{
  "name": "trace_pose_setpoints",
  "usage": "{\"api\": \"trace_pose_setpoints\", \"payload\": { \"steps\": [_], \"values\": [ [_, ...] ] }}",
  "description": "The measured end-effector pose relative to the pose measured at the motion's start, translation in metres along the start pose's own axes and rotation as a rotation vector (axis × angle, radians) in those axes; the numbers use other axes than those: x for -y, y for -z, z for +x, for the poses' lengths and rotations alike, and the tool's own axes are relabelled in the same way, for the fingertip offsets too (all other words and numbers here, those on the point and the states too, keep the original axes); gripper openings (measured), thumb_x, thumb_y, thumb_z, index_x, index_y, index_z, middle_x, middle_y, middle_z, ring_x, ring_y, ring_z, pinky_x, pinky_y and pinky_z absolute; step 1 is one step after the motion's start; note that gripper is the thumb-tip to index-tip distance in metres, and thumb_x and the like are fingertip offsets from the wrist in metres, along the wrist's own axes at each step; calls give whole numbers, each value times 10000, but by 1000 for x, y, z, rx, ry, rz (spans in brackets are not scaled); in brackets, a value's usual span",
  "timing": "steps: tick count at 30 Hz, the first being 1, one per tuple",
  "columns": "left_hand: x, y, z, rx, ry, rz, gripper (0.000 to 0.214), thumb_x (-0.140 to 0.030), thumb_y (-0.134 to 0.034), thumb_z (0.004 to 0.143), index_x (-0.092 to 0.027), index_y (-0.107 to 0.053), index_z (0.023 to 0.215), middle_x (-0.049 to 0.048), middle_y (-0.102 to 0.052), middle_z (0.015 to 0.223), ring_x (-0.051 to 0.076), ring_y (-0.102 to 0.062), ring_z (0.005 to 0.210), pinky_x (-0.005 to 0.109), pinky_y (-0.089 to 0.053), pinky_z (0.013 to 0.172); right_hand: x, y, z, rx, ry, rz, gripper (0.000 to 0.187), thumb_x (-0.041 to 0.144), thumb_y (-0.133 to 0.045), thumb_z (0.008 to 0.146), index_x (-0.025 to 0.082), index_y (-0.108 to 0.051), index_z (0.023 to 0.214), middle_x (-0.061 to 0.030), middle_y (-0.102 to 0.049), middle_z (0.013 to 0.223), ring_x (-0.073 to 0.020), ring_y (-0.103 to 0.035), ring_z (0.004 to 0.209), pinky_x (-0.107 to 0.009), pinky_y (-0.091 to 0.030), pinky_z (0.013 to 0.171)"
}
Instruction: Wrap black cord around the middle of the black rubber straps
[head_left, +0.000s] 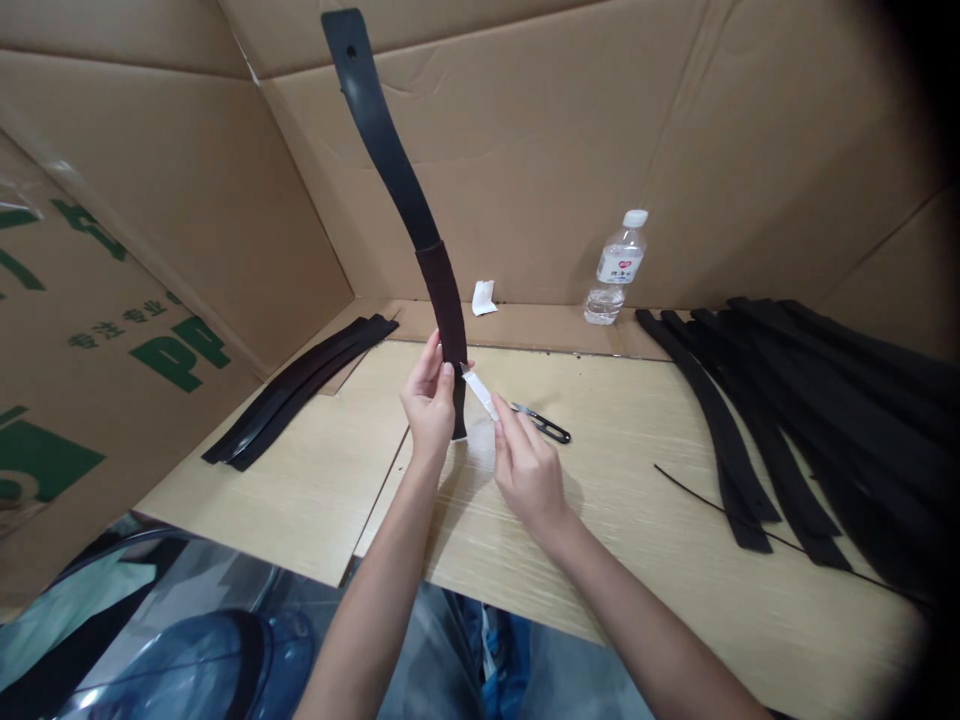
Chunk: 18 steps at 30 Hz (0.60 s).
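My left hand (429, 400) grips a long black strap (390, 160) near its lower end and holds it upright; its top curves up to the left, with a hole near the tip. A dark brown fabric sleeve (447, 305) wraps the strap just above my fingers. My right hand (525, 470) pinches a narrow white strip (480, 392) that runs from the strap's lower part. The strap's bottom end rests on the wooden table (637, 500).
Small black snips (544, 425) lie on the table just behind my right hand. A pile of black straps (787, 420) lies at right, a smaller bundle (300, 390) at left. A water bottle (619, 270) and white scrap (484, 297) stand by cardboard walls.
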<state>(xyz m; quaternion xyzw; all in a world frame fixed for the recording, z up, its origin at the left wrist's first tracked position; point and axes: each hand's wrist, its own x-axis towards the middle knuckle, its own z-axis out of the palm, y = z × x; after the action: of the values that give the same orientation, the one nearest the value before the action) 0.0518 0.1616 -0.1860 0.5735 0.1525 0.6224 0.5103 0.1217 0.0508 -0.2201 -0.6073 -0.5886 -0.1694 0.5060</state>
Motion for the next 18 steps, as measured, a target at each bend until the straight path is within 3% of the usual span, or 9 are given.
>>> {"api": "trace_pose_setpoints", "payload": {
  "steps": [18],
  "values": [
    [1, 0, -1, 6, 28, -4, 465, -297, -610, 851, -246, -536, 1308, 94, -596, 1238, 176, -669, 923, 281, -561, 813, -2, -2, 0, -13, -13, 31, 354, 129, -389, 977, 27, -529, 1286, -166, -615, 1113, -216, -614, 1023, -326, -523, 893]
  ]
}}
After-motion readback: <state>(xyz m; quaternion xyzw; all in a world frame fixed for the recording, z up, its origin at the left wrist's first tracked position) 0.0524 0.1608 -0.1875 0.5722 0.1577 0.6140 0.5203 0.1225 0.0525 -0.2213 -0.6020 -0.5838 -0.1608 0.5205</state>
